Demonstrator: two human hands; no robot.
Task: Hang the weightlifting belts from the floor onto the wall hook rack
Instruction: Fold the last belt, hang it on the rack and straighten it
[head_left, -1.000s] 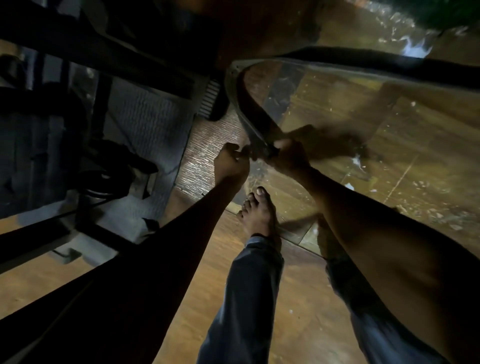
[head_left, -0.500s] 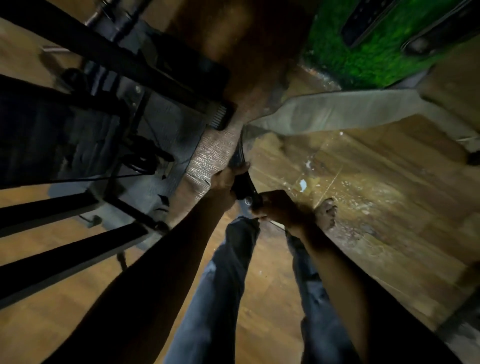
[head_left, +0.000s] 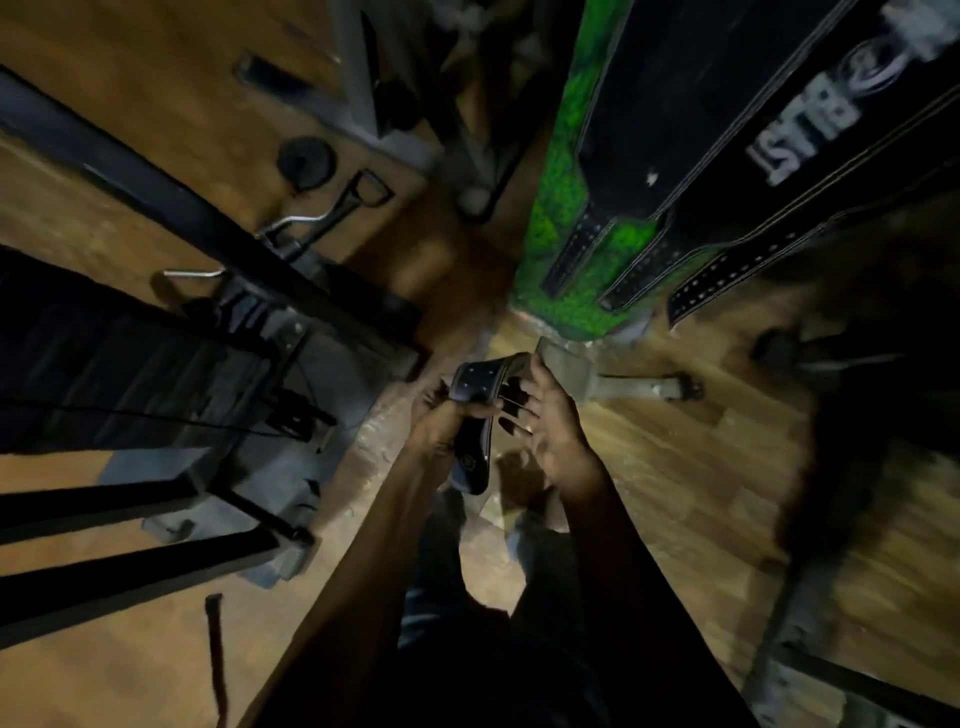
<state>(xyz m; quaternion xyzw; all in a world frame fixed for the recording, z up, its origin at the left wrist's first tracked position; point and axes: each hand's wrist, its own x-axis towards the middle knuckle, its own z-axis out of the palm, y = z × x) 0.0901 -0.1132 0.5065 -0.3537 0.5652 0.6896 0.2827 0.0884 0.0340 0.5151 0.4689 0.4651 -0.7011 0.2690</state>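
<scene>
I hold a weightlifting belt (head_left: 472, 389) in front of me, black outside and grey inside, with its perforated strap end folded over near my fingers. My left hand (head_left: 441, 431) is closed around the strap. My right hand (head_left: 550, 421) grips the wider grey part, which trails right toward the floor (head_left: 623, 387). Three black belts (head_left: 675, 119) hang against the green mossy wall panel (head_left: 561, 208) at the upper right. The hooks they hang from are out of view.
A black gym machine frame (head_left: 218, 228) with a dark bench pad fills the left. A cable handle (head_left: 332, 213) and a weight plate (head_left: 305, 161) lie on the wooden floor behind it. A dark strap (head_left: 215, 654) lies at bottom left. My legs are below my arms.
I have risen from the floor and lifted the belt with both hands. The view has swung up, bringing the green wall and the hanging belts into sight.
</scene>
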